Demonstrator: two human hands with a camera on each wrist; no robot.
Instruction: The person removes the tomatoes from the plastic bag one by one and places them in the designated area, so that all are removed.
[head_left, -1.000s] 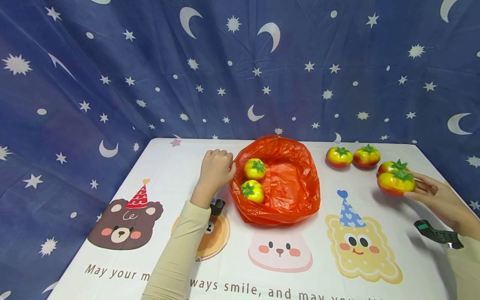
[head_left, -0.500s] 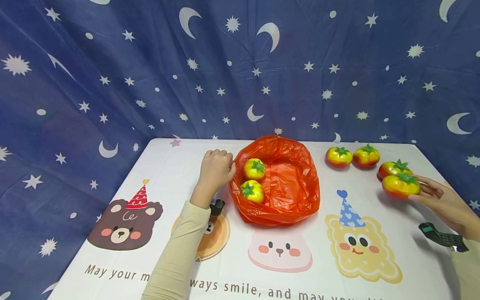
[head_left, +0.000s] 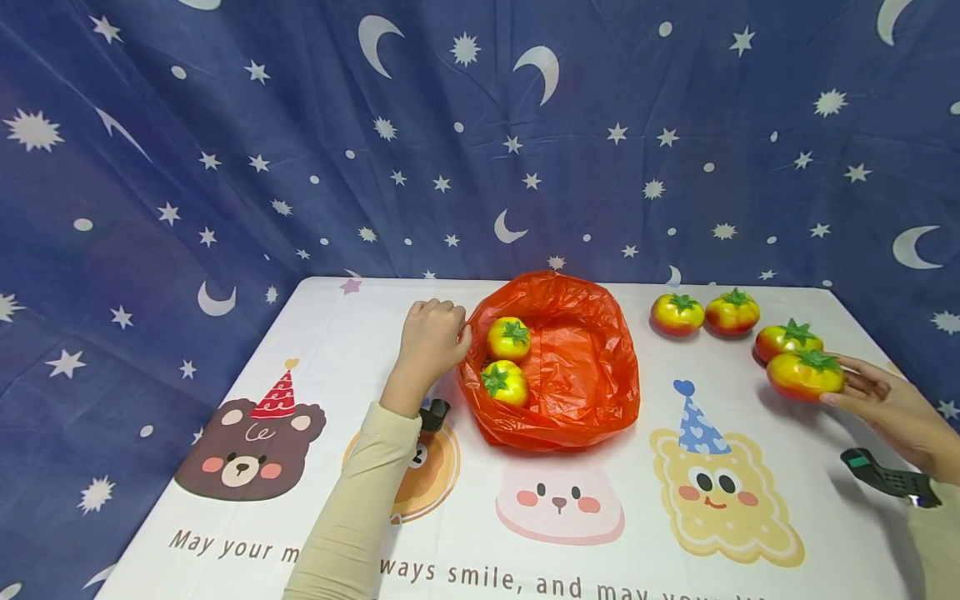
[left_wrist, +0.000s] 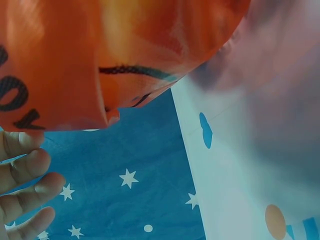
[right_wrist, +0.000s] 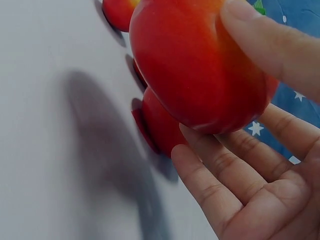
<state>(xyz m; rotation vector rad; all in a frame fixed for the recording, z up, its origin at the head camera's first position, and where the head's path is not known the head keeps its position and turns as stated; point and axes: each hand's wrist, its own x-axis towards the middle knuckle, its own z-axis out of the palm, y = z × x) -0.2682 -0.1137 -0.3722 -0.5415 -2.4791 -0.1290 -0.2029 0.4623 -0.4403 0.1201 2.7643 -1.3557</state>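
Observation:
My right hand (head_left: pixel 892 408) holds a red-and-yellow toy tomato (head_left: pixel 806 376) above the table's right side. In the right wrist view the thumb lies along one side of the tomato (right_wrist: pixel 200 65) and the fingers support the other. Just behind it sits another tomato (head_left: pixel 787 339). My left hand (head_left: pixel 433 333) grips the left rim of an open red plastic bag (head_left: pixel 570 429), its fingers curled in the head view. In the left wrist view, fingertips (left_wrist: pixel 35 160) show beside the bag (left_wrist: pixel 55 60); the thumb is hidden. Two tomatoes (head_left: pixel 509 338) lie inside the bag, along its left side.
Two more tomatoes (head_left: pixel 677 314) stand side by side near the table's back edge, right of the bag. The white tablecloth (head_left: pixel 465 554) has printed cartoon figures and lettering. A dark blue star-patterned curtain (head_left: pixel 420 125) hangs behind and to the left.
My right hand has shifted slightly right and toward me with the tomato, uncovering more of the tomato behind it. The left hand and the bag have stayed in place.

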